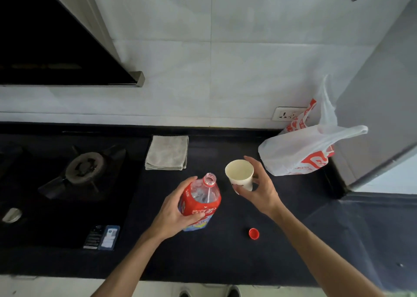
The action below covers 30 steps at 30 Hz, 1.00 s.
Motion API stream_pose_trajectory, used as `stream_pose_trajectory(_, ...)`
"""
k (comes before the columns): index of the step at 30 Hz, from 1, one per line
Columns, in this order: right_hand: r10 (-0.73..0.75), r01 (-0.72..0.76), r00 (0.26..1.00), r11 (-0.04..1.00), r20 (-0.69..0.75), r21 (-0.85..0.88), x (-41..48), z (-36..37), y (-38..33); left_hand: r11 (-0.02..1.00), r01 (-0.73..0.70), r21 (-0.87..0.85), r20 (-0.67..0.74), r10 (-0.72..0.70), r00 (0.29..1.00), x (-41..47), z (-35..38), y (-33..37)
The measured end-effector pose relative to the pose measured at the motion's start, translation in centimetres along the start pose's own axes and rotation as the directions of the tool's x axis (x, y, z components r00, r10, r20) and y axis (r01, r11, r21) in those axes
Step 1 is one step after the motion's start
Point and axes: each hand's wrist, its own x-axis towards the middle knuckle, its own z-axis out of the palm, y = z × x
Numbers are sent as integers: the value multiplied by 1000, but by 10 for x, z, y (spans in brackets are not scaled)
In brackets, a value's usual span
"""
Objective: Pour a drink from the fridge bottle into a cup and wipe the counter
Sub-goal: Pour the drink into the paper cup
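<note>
A clear plastic bottle with a red label stands uncapped on the dark counter, its open neck up. My left hand wraps around its left side. To its right is a white paper cup, open side up, and my right hand grips it from the right with thumb and fingers. The red bottle cap lies on the counter below the cup. A folded grey cloth rests at the back of the counter, beyond the bottle.
A gas hob fills the counter's left part, with a dark range hood above it. A white and red plastic bag sits at the back right beside a wall socket. A grey wall panel bounds the right side.
</note>
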Motion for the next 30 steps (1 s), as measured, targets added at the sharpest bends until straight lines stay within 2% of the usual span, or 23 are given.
stream_pose_trajectory(7, -43, 44, 998, 999, 46, -18, 11, -41, -31, 982, -80, 170, 97, 64, 993, 36, -39, 46)
stream_pose_trajectory(16, -81, 80, 987, 997, 141, 14, 34, -75, -59, 871, -236, 431, 195, 166, 967, 71, -93, 127)
stream_pose_trajectory(22, -123, 110, 983, 989, 136, 98, 49, -88, -80, 821, -251, 513, 261, 129, 957, 90, -114, 177)
stream_pose_trajectory(30, -180, 165, 967, 982, 182, 95, 63, -103, -100, 648, -342, 681, 346, 127, 930, 109, -132, 239)
